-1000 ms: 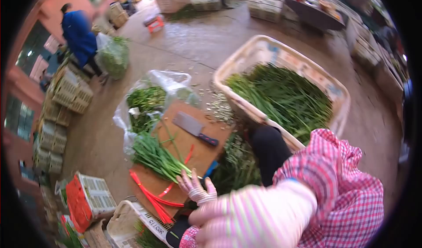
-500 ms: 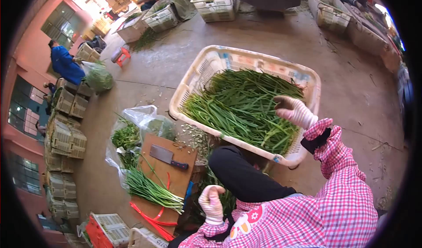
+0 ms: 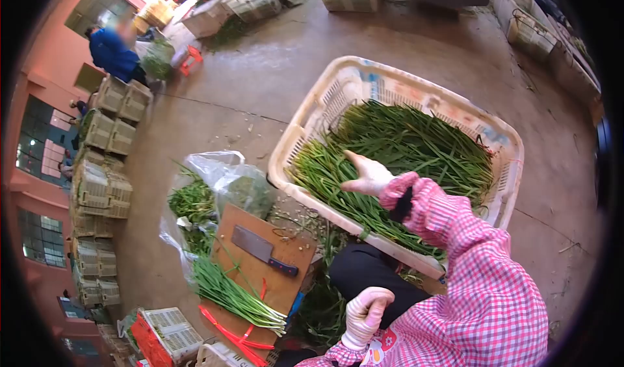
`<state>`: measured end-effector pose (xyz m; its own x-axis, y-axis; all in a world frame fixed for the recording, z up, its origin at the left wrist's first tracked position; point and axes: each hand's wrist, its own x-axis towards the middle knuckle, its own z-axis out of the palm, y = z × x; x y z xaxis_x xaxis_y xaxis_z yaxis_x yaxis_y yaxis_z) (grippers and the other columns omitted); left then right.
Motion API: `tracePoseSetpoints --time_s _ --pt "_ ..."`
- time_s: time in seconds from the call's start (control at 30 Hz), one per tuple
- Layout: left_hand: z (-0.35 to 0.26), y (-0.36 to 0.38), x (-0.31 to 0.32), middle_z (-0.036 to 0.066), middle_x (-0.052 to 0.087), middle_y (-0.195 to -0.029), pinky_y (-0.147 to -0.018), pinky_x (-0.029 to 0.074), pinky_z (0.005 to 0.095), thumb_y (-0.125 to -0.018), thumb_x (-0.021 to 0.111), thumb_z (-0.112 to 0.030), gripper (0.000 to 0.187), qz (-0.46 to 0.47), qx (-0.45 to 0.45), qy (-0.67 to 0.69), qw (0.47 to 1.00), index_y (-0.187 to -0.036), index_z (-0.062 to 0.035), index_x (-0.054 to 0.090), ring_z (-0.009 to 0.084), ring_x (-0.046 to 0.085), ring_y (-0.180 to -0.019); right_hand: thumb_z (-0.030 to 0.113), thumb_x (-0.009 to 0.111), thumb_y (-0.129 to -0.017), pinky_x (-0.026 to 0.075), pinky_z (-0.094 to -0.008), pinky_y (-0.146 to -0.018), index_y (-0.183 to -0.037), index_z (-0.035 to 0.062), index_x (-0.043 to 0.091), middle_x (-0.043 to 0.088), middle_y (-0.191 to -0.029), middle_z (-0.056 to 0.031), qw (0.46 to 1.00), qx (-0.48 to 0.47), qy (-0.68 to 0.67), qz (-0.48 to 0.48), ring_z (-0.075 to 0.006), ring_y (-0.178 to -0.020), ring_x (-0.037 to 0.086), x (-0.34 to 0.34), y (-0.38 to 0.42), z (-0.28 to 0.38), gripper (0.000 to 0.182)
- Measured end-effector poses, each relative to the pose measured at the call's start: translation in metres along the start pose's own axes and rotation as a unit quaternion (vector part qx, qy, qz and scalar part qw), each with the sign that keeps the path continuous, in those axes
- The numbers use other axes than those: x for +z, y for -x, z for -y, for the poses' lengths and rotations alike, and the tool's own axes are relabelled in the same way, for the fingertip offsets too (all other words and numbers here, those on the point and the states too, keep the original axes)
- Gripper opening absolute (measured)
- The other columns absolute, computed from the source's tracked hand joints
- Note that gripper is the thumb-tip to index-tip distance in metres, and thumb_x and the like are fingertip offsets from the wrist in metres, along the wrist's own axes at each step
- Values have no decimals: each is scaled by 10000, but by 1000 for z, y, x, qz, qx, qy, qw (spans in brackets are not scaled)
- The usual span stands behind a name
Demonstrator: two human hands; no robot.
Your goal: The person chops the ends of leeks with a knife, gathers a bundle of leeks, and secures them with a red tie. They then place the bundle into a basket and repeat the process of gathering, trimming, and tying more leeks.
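Note:
My right hand (image 3: 367, 174), in a pale glove, reaches over the left part of a white plastic crate (image 3: 325, 221). Its thumb and fingers are spread at the long green chives (image 3: 416, 139) heaped inside, with nothing visibly gripped. Near my dark-trousered knee, my left hand (image 3: 366, 315) wears a striped glove; its fingers are curled in and nothing shows in them. Left of it lies a wooden board (image 3: 296, 237) bearing a cleaver (image 3: 253, 242) with a dark handle. A bundle of chives (image 3: 237, 292) with white ends rests on the board, beside red ties (image 3: 227, 328).
A clear plastic bag (image 3: 218, 165) of greens stands beyond the board. Crates (image 3: 97, 185) are stacked along the left wall, near a person in blue (image 3: 116, 52) and a red stool (image 3: 190, 60). A red and white crate (image 3: 166, 334) sits at lower left.
My right hand has moved from the crate's right side to the left over the chives. My left hand stays curled near my knee. The view has shifted, and the person in blue has turned.

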<state>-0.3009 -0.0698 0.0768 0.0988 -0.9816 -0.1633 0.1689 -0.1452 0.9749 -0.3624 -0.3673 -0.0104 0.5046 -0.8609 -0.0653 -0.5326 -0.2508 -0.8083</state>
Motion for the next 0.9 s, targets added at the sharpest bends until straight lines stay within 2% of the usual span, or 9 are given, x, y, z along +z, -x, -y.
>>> tracePoseSetpoints --time_s 0.1,0.23,0.43,0.47,0.57,0.7,0.77,0.83,0.9 --pt "2 -14 3 75 635 -851 -600 449 223 -909 578 -80 123 -14 10 11 1000 -870 23 634 89 545 -661 398 692 -721 392 -395 -1016 -1394 44 358 506 -1299 -243 998 -54 -12 -8 -380 -1193 489 35 -16 -7 831" --pt "4 -23 5 119 631 -808 -542 450 226 -919 564 -188 245 -28 18 -53 998 -807 23 617 108 553 -584 299 657 -800 454 -355 -932 -1316 30 470 612 -1175 -190 964 -41 -228 129 -287 -1082 588 12 -12 -26 611" --pt "14 -25 12 126 630 -813 -467 439 212 -938 538 -257 287 -67 83 -112 988 -811 -10 606 108 546 -511 226 641 -824 505 -362 -786 -1023 66 661 684 -940 -119 984 73 -10 165 -254 -852 646 -126 58 -64 256" --pt "15 -25 13 126 629 -815 -465 439 211 -936 541 -255 284 -67 85 -109 988 -812 -8 607 107 545 -511 159 660 -826 517 -320 -747 -987 48 667 692 -838 -78 984 73 12 165 -163 -776 632 -133 78 -67 195" --pt "17 -24 15 126 629 -818 -463 440 211 -932 546 -248 277 -73 91 -109 987 -816 -5 610 106 543 -511 235 638 -787 517 -373 -693 -979 136 681 672 -804 -122 954 46 171 243 -306 -751 652 -122 131 -82 221" --pt "17 -21 19 125 628 -819 -462 438 211 -927 550 -235 265 -86 94 -117 985 -819 -2 615 105 541 -516 217 521 -872 495 -453 -527 -1045 126 617 623 -662 -129 865 45 360 348 -328 -619 636 -56 170 -83 217" --pt "17 -18 19 105 641 -823 -485 462 208 -887 586 -143 159 -100 74 -78 989 -819 -9 637 97 558 -556 213 481 -895 530 -445 -593 -1023 76 635 659 -718 -125 865 10 371 338 -319 -686 665 -24 182 -103 242" --pt "15 -16 20 103 637 -819 -484 460 204 -889 586 -148 168 -100 75 -71 990 -820 -3 635 95 557 -561 196 540 -845 537 -419 -613 -953 76 691 685 -755 -98 795 5 399 458 -297 -766 687 -14 171 -102 221" --pt "14 -15 21 100 637 -825 -484 460 200 -892 586 -147 169 -100 84 -62 990 -821 -1 634 91 555 -565 197 572 -808 533 -414 -602 -934 72 691 683 -754 -111 825 -1 399 400 -301 -754 687 -24 173 -88 214"
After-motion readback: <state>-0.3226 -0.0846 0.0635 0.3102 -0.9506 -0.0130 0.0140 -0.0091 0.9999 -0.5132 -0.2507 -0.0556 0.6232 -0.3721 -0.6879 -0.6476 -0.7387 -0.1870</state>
